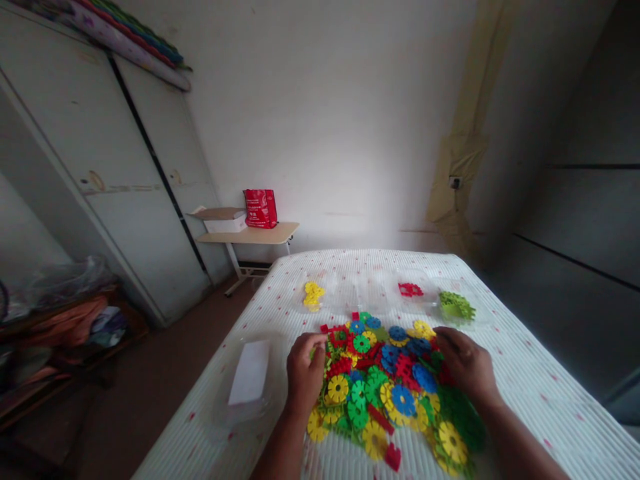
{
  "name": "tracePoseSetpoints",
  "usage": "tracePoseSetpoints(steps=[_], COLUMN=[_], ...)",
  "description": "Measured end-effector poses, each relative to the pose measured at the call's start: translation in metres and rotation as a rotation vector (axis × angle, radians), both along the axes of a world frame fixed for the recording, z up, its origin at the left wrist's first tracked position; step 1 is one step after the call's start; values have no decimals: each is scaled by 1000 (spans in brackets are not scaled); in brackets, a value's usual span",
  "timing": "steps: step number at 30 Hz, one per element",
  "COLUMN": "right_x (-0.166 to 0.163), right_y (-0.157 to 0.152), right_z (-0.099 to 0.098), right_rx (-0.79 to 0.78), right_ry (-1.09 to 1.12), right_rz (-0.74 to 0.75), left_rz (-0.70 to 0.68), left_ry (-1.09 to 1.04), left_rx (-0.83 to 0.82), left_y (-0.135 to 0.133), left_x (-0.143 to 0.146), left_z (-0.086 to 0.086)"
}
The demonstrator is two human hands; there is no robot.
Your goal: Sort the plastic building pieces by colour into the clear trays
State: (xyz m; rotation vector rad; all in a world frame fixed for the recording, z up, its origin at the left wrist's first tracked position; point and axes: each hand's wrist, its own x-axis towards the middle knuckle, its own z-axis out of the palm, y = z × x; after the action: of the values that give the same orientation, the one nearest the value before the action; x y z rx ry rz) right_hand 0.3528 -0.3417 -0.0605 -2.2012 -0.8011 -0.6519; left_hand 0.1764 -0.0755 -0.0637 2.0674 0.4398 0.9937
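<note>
A heap of plastic snowflake building discs (359, 393) in yellow, green, blue and red lies on the table, with some red toothed strips among them. My left hand (305, 368) is at the heap's left edge, fingers curled with the thumb near them; whatever is in them is hidden. At the upper right of the heap my right hand (466, 363) has bent fingers close to a yellow disc (424, 329) and blue ones. What its fingertips hold, if anything, cannot be made out.
Behind the heap, clear plastic trays hold yellow pieces (313, 295), red pieces (411, 289) and light green pieces (457, 305). A clear container with a white card (249, 372) is on the left. Beyond the table (350, 259) stands a small side table (285, 232) with a red bag (261, 209).
</note>
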Motion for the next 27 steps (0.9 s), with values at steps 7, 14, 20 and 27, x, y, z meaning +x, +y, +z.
tracePoseSetpoints(steps=[7, 14, 20, 27], right_x=[5, 4, 1, 0], right_y=[-4, -1, 2, 4], right_z=[-5, -2, 0, 0], right_rx=[2, 8, -4, -8], right_ry=[27, 66, 105, 80], right_rz=[-26, -19, -18, -17], left_rz=[-404, -426, -430, -468], left_ry=[285, 507, 473, 477], left_rx=[68, 258, 286, 214], left_y=[-3, -4, -7, -4], left_x=[-21, -22, -17, -19], left_z=[31, 22, 22, 24])
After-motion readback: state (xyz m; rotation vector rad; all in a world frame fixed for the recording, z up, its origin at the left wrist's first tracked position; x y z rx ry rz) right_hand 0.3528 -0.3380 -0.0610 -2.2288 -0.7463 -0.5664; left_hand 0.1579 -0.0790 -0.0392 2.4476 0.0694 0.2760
